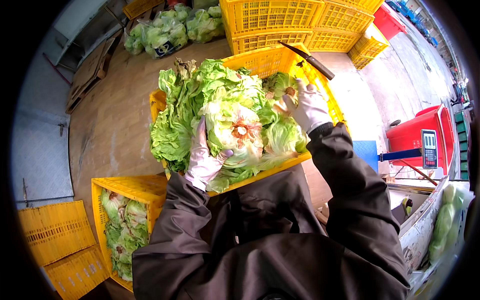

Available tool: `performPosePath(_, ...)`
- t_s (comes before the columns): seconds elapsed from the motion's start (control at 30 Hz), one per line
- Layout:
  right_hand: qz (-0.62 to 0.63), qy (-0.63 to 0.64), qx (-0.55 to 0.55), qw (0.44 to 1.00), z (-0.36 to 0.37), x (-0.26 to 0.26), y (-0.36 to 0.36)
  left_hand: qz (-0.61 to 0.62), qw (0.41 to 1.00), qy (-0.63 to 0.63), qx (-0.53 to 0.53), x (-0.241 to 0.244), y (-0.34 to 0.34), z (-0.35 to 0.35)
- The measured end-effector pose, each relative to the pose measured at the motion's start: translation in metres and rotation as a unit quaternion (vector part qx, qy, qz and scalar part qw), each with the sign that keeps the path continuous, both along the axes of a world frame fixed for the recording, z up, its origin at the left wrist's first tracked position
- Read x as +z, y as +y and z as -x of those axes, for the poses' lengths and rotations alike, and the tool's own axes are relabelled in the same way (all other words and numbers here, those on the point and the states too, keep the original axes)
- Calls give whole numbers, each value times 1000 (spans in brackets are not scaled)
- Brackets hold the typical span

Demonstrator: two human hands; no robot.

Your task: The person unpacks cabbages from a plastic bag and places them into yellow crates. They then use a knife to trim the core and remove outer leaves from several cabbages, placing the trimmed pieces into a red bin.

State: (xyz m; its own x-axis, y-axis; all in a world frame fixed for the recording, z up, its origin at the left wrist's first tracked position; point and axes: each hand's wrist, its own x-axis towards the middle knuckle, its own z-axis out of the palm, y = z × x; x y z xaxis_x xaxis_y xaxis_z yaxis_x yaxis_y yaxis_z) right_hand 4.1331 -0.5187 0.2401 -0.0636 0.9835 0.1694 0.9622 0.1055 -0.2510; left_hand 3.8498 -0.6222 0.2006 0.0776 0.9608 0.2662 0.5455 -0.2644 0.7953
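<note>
A yellow plastic crate [258, 178] heaped with lettuce stands right in front of me. My left hand [204, 161], in a pale glove, grips the lower left side of a lettuce head [249, 144] whose browned cut stem faces up. Fingers and thumb of my right hand [311, 107], gloved too, are spread at another lettuce head [279, 84] by the crate's right side; contact is hard to tell. A knife [318, 67] with a dark handle lies across the far right corner of the rim. Loose green leaves [174, 138] pile up at the left.
A tilted yellow crate [127, 183] with lettuce is at lower left. Beyond are bagged lettuces [165, 33] and stacked yellow crates [273, 18]. On the right are a scale display [429, 144], a blue platform [363, 152] and a red bin [412, 129]. A wooden pallet [88, 75] lies left.
</note>
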Motion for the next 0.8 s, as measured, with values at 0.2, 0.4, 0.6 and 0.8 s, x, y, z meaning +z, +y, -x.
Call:
performPosePath(0.2, 221, 312, 209, 900, 69, -11, -2, 102, 988, 93, 69, 39, -10, -26)
performPosePath(0.4, 224, 273, 253, 900, 92, -18, -4, 166, 964, -159, 133, 14, 11, -22)
performPosePath(0.6, 211, 346, 61, 912, 92, -27, -33, 81, 987, -46, 130, 9, -1, -16)
performPosePath(0.8, 307, 602, -64, 734, 88, -97, -16, 89, 973, -197, 87, -31, -8, 7)
